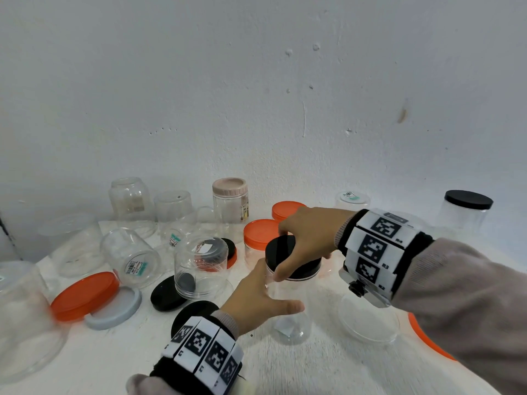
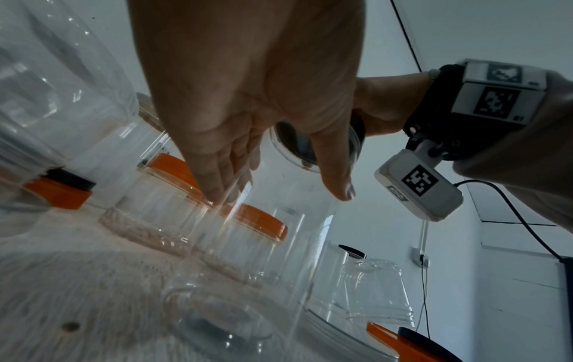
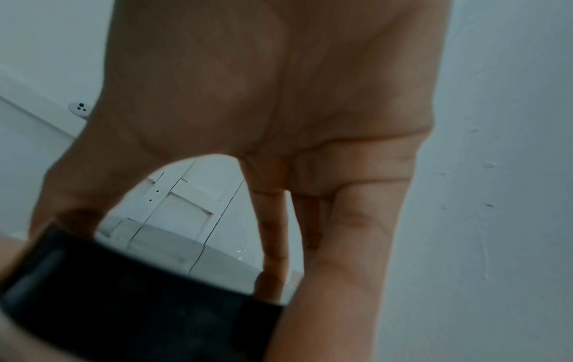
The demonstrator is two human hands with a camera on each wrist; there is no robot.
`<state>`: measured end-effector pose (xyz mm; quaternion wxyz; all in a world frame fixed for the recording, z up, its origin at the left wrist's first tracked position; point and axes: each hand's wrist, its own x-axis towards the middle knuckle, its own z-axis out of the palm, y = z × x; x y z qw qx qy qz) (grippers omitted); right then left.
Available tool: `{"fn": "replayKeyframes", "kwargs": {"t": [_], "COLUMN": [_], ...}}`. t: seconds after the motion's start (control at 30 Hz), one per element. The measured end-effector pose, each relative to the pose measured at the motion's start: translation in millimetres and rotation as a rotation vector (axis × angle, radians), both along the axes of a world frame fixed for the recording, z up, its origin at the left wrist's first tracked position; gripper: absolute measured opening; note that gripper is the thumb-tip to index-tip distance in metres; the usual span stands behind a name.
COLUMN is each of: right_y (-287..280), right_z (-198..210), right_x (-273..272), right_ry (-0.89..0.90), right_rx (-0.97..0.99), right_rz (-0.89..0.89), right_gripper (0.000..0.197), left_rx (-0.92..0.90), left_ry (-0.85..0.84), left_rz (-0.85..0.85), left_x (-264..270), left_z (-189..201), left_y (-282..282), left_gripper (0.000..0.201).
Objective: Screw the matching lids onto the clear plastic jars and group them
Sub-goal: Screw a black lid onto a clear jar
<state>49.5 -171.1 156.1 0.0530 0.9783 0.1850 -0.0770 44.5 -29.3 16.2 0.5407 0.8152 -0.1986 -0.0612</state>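
Note:
A clear plastic jar [image 1: 291, 320] stands on the white table [image 1: 285, 372] in front of me. My left hand [image 1: 268, 295] grips its body, thumb on the near side and fingers round the far side. A black lid [image 1: 285, 249] sits on the jar's mouth, tilted slightly. My right hand [image 1: 282, 252] holds this lid from above, fingers curled over its rim. In the left wrist view the left hand [image 2: 279, 193] clasps the jar [image 2: 279, 245], and the lid [image 2: 297, 142] shows through the plastic. The right wrist view shows the right hand [image 3: 161, 245] over the black lid [image 3: 124, 306].
Two orange-lidded jars [image 1: 261, 238] [image 1: 286, 209], a pink-lidded jar [image 1: 230, 201] and a black-lidded jar [image 1: 467, 209] stand behind. Loose lids lie left: orange [image 1: 85, 295], pale blue [image 1: 117, 309], black [image 1: 168, 295]. Several open clear jars crowd the left. A clear lid [image 1: 368, 320] lies right.

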Motion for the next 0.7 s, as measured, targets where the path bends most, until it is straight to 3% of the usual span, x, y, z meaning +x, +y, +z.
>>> {"fn": "replayKeyframes", "kwargs": {"t": [0.13, 0.33, 0.7], "right_y": [1.5, -6.6, -5.6], "right_z": [-3.7, 3.6, -4.9], "right_x": [0.2, 1.6, 2.0], "right_ry": [-0.012, 0.152, 0.006], "right_rx": [0.014, 0.047, 0.068], "right_rz": [-0.03, -0.027, -0.024], "right_gripper": [0.075, 0.077, 0.072], "left_rx": [0.013, 0.017, 0.02], "left_ry": [0.0, 0.003, -0.011], "left_rz": [-0.008, -0.007, 0.009], "left_x": [0.1, 0.8, 1.6], "left_z": [0.9, 0.4, -1.3], "left_y": [0.5, 0.3, -0.4], "left_gripper": [0.089, 0.096, 0.083]}}
